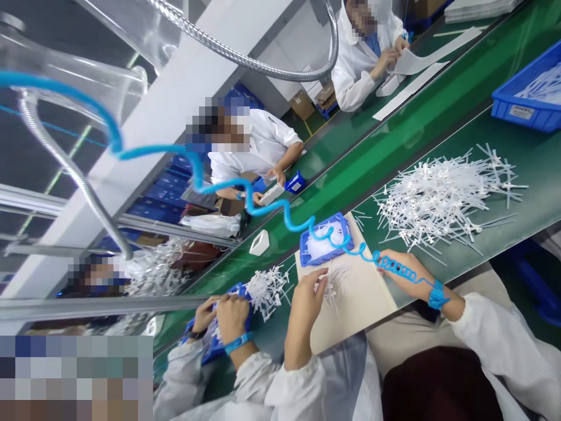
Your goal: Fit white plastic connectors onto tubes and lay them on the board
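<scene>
Pillar point(197, 76) in smooth white, slanting across the room; white-coated co-workers point(263, 134) beyond a glossy green belt point(394, 140). Green tabletop point(543, 158) bears a heap of thin translucent plastic strips point(438, 199), flat cream board point(363, 292), blue plastic tray point(322, 259) on the board's far end. Left hand point(312, 287): fingers narrow, beside loose white strips point(336, 286) on the board; grip cannot be told. Right hand point(407, 259): near board edge, hold unclear. Step, judged: handling loose strips; next move calls for a light pinch.
</scene>
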A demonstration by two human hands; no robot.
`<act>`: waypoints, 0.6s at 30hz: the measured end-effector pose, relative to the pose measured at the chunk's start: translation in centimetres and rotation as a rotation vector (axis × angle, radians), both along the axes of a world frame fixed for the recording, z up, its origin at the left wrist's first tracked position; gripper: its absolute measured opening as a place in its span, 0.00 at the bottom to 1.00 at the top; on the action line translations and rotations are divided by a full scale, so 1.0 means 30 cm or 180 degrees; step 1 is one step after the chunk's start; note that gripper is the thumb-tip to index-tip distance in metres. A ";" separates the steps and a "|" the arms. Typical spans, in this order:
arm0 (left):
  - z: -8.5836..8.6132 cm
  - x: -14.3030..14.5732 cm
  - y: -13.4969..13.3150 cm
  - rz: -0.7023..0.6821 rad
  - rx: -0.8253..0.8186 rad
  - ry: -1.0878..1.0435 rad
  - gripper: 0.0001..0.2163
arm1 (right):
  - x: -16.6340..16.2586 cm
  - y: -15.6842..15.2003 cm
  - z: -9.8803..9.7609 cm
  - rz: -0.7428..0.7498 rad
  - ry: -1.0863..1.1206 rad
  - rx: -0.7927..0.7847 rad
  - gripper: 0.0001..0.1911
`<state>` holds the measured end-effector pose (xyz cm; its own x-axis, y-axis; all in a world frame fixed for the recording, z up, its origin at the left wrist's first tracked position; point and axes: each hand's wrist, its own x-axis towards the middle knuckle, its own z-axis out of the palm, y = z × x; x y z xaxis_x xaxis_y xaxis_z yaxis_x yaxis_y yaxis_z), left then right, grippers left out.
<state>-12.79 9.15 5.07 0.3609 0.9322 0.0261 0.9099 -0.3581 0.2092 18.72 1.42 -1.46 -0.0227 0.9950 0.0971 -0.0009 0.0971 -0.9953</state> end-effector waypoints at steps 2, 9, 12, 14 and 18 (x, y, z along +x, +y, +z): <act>-0.019 0.029 0.050 -0.0025 -0.0091 0.0088 0.13 | 0.002 0.000 -0.001 0.0033 0.0006 0.0001 0.13; -0.062 0.076 0.133 -0.0058 -0.0134 0.0451 0.11 | -0.003 0.000 -0.009 -0.0029 0.0031 0.0076 0.12; -0.069 0.074 0.137 -0.0090 -0.0126 0.0591 0.10 | -0.009 0.001 -0.013 -0.0096 0.0066 0.0029 0.13; -0.073 0.071 0.134 -0.0088 -0.0115 0.0660 0.11 | -0.012 0.001 -0.015 -0.0082 0.0100 0.0035 0.13; -0.083 0.067 0.124 -0.0078 -0.0097 0.0736 0.11 | -0.012 0.001 -0.016 -0.0038 0.0075 0.0036 0.12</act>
